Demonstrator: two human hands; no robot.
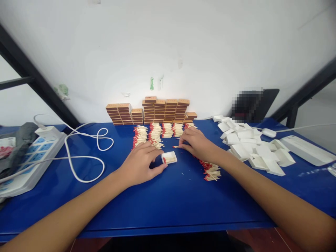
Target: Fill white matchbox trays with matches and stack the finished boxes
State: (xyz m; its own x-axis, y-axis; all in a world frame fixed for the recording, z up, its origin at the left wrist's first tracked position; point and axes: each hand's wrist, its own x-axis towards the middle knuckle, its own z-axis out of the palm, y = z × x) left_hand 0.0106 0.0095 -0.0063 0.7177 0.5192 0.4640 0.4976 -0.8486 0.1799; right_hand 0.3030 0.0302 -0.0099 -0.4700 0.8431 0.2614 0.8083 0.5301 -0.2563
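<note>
A small white matchbox tray (169, 157) lies on the blue table with a few red-tipped matches in it. My left hand (141, 162) grips its left end, thumb at the near corner and index finger at the far one. Just beyond the tray's right side, my right hand (195, 141) pinches a match (175, 147) whose red head points left. Rows of loose matches (156, 134) lie behind my hands, and another pile of matches (212, 171) is partly hidden beneath my right forearm.
Stacked matchboxes (154, 111) line the wall. On the right are a heap of white trays (246, 140), a long white case (307, 150) and a dark tablet-like panel (267, 103). A power strip (39, 150) and looping white cable (68, 154) occupy the left.
</note>
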